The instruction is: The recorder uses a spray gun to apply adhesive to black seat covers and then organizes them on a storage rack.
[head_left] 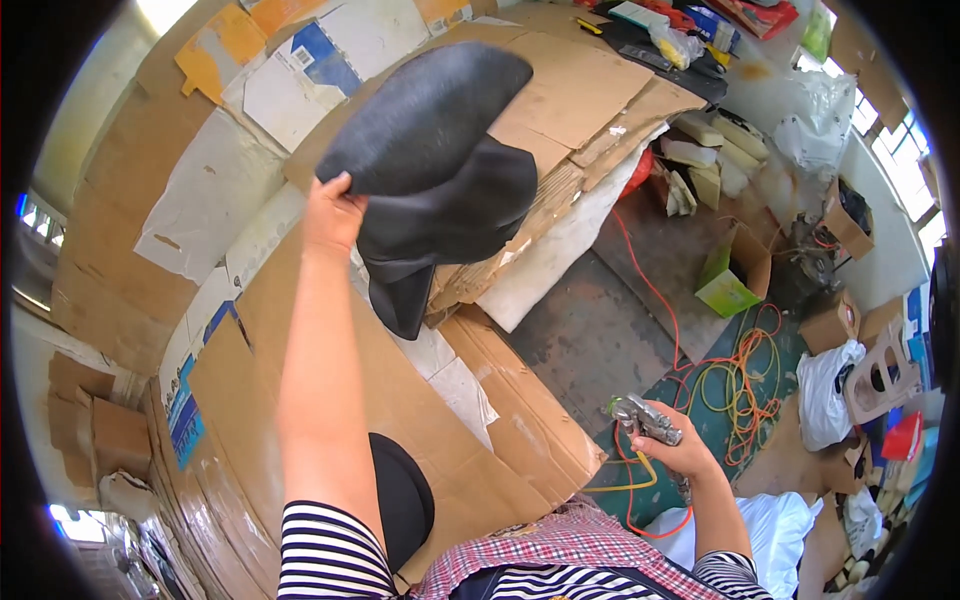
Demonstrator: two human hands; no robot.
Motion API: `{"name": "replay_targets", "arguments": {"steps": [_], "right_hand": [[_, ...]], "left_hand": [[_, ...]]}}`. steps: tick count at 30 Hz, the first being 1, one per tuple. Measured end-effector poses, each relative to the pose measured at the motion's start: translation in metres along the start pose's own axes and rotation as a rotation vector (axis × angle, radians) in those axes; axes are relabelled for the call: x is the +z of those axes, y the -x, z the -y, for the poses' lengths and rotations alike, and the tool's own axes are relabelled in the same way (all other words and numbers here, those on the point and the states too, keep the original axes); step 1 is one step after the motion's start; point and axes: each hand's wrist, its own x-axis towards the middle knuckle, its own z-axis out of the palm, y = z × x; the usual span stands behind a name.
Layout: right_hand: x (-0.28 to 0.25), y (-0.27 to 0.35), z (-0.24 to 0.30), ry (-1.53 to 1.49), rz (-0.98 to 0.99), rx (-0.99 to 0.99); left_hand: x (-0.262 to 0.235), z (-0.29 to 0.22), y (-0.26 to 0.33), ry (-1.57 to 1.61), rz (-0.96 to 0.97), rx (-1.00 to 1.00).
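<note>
My left hand is stretched far forward, its fingers closed on the near left corner of a black leather-like padded piece. The piece has a stiff, curved upper part. Soft black folds hang below it over the cardboard-covered table. Low on the right, my right hand is wrapped round a grey metal spray gun with hoses running to it. The gun's nose points left, apart from the black piece. Near my left forearm lies a flat, round-edged black piece, partly hidden by the arm.
Cardboard sheets cover the table, with white padding at its right edge. Orange and yellow hoses lie coiled on the floor. A green box, foam pieces and white plastic bags stand to the right. Tools clutter the far corner.
</note>
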Motion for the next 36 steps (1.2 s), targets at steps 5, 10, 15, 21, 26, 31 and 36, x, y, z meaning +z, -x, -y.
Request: {"name": "replay_targets", "arguments": {"steps": [5,10,15,21,26,31,36], "right_hand": [[0.013,-0.006,0.008,0.120,0.048,-0.019],[0.049,0.024,0.043,0.147,0.146,-0.104],[0.104,0.050,0.072,0.002,0.445,-0.237],[0.153,0.105,0.074,0.062,0.594,-0.236],[0.176,0.140,0.067,0.270,0.521,-0.150],[0.190,0.180,0.048,0.257,0.656,-0.126],[0.200,0.214,0.059,0.305,0.315,-0.278]], "left_hand": [[-0.075,0.056,0.023,-0.199,-0.411,-0.302],[-0.101,0.023,0.104,-0.107,-0.472,-0.106],[-0.198,-0.054,0.250,-0.085,-0.563,0.010],[-0.319,-0.132,0.503,-0.046,-1.051,0.218],[-0.373,-0.141,0.677,0.069,-1.402,0.275],[-0.375,-0.129,0.728,0.127,-1.436,0.215],[-0.373,-0.120,0.722,0.278,-1.375,0.208]]}}
